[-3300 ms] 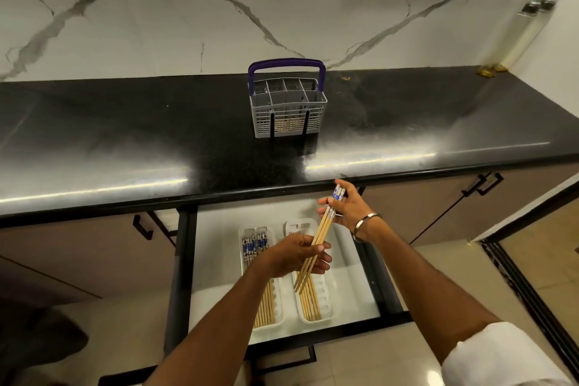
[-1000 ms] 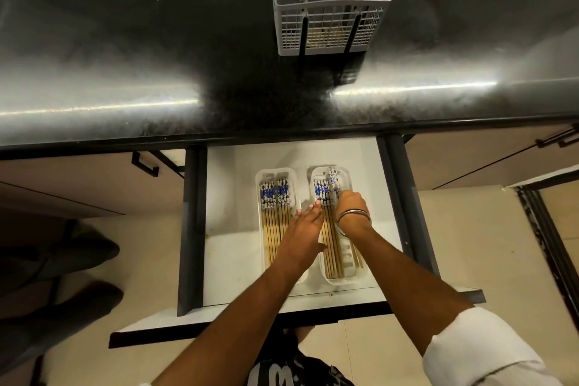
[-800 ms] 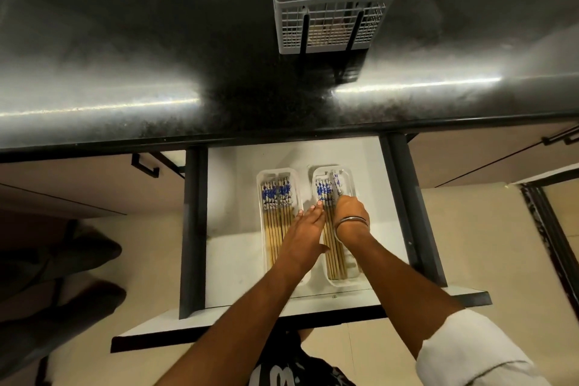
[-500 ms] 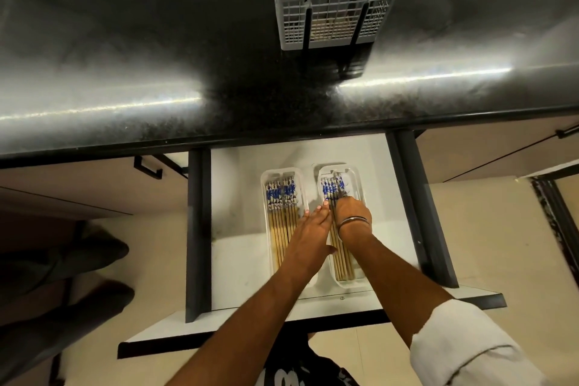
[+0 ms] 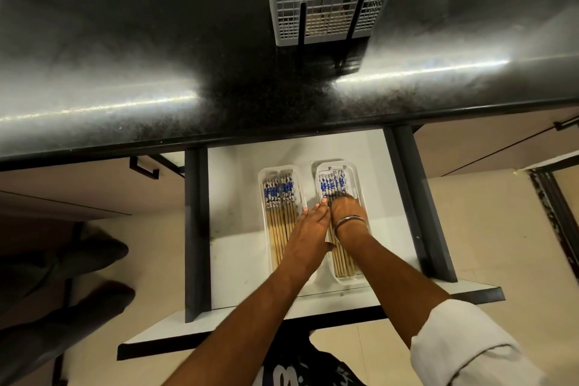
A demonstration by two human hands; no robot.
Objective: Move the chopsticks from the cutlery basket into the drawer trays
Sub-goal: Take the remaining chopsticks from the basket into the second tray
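Chopsticks (image 5: 332, 186) lie lengthwise in the right tray (image 5: 353, 172), blue ends toward the counter. Right hand (image 5: 344, 207) curls over them, grip unclear; left hand (image 5: 308, 229) rests flat, fingers extended.

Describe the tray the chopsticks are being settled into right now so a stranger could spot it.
Below the black countertop, an open white drawer holds two clear trays side by side. It is the right tray, where both hands meet; the left tray lies uncovered at its far end.
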